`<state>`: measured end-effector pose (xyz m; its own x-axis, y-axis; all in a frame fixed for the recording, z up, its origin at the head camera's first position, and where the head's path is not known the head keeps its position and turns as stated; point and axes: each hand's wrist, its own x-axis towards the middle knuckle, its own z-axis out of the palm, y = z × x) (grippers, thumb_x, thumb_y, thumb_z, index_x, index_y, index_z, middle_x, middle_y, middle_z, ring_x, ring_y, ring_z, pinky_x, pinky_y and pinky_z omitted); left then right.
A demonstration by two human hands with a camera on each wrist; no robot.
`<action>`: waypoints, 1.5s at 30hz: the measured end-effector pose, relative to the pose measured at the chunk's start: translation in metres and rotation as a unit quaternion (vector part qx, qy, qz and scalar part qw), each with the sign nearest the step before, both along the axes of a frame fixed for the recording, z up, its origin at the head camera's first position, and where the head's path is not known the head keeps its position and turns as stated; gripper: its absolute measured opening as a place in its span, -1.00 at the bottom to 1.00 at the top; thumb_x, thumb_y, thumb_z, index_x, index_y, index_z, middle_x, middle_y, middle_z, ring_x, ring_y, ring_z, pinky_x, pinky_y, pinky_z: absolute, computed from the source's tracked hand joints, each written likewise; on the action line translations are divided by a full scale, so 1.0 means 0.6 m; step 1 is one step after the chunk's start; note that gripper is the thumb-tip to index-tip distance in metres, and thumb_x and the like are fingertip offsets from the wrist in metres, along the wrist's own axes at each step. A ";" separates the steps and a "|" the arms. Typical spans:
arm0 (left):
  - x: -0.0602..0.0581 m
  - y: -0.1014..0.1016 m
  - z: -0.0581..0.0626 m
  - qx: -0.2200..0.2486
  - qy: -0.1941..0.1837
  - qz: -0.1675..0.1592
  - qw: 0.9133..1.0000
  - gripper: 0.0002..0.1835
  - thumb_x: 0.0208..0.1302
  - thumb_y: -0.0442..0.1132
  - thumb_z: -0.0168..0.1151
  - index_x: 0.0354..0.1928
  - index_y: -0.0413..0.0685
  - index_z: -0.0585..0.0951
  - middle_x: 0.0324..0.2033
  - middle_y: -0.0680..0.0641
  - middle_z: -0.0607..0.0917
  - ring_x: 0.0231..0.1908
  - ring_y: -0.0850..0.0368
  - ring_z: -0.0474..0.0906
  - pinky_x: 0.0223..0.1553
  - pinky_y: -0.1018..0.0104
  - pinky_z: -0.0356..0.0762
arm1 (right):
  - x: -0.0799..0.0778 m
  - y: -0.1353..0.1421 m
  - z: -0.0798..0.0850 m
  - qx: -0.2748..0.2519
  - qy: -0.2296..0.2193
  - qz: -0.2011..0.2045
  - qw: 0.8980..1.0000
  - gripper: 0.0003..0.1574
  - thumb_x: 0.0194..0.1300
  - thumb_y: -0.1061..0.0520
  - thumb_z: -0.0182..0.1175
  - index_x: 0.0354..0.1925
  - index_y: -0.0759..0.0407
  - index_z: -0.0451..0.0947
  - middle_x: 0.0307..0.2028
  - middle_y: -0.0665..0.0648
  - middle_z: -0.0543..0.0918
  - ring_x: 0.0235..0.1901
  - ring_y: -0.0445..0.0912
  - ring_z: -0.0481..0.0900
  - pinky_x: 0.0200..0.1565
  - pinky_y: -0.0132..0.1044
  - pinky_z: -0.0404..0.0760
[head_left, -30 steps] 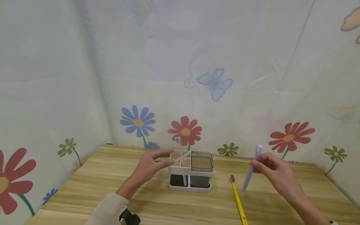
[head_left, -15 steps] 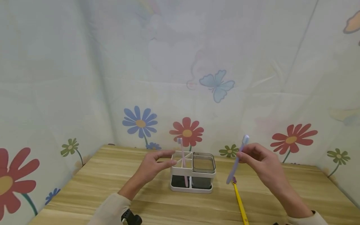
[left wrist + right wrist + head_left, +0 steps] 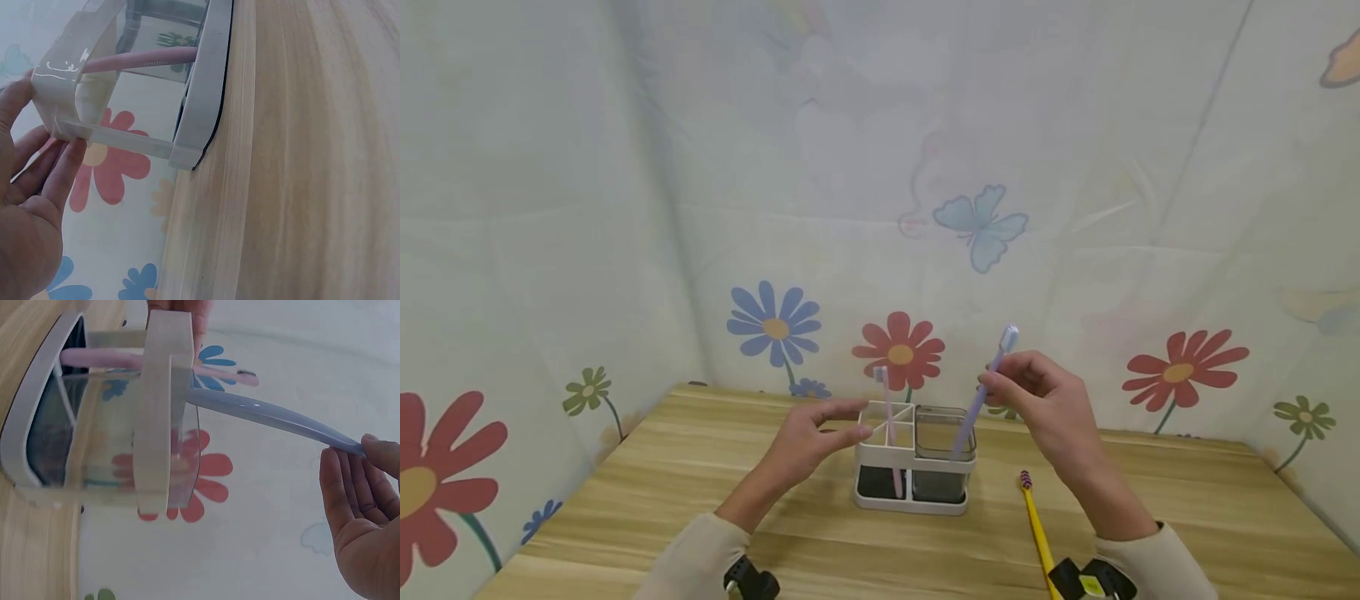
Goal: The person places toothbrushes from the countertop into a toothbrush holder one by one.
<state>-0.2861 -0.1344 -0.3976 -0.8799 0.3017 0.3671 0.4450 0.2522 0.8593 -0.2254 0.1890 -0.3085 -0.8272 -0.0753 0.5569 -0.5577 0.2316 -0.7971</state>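
Note:
In the head view a white toothbrush holder (image 3: 883, 457) stands on the table, with a divided left part and a clear smoky cup (image 3: 942, 456) at its right. My left hand (image 3: 808, 437) holds the holder's upper left end between thumb and fingers. A pink toothbrush (image 3: 891, 417) leans upright in the divided part, bristles up. With thumb and fingertips my right hand (image 3: 1054, 408) pinches a purple toothbrush (image 3: 976, 410) just below its head. That brush slants, bristles up, its lower end overlapping the cup's mouth; the right wrist view has its end right at the holder's upper frame (image 3: 159, 412).
A yellow toothbrush (image 3: 1037, 529) with purple bristles lies on the wooden table (image 3: 820, 550) to the right of the holder, below my right forearm. Behind the table hangs a pale cloth (image 3: 820, 250) printed with flowers and a butterfly.
My right hand has carried the purple toothbrush leftward and up, from beside the yellow toothbrush to over the cup. My left hand has stayed at the holder.

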 end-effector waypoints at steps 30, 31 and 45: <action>0.000 0.001 0.002 0.005 -0.002 -0.001 1.000 -0.49 0.34 -0.10 0.53 0.29 -0.09 0.71 0.19 -0.11 0.74 0.26 -0.08 0.61 0.21 -0.03 0.65 | -0.066 -0.109 -0.058 -0.022 -0.077 0.050 0.996 -0.77 0.44 0.22 0.41 -0.06 0.36 0.64 -0.19 0.24 0.75 -0.19 0.07 0.76 -0.05 -0.05 0.80; -0.001 0.001 0.002 0.006 -0.003 -0.001 1.000 -0.49 0.34 -0.10 0.53 0.29 -0.09 0.71 0.19 -0.11 0.74 0.26 -0.07 0.61 0.21 -0.03 0.65 | -0.067 -0.110 -0.061 -0.019 -0.078 0.053 0.995 -0.78 0.44 0.23 0.40 -0.05 0.36 0.64 -0.18 0.24 0.75 -0.19 0.07 0.76 -0.04 -0.05 0.80; -0.004 0.000 -0.001 0.005 -0.006 -0.001 1.000 -0.49 0.35 -0.10 0.52 0.29 -0.08 0.71 0.19 -0.11 0.74 0.25 -0.08 0.61 0.22 -0.03 0.65 | -0.059 -0.106 -0.077 0.070 -0.065 0.037 0.995 -0.83 0.41 0.22 0.43 -0.09 0.22 0.66 -0.25 0.10 0.73 -0.25 0.03 0.76 -0.08 -0.16 0.80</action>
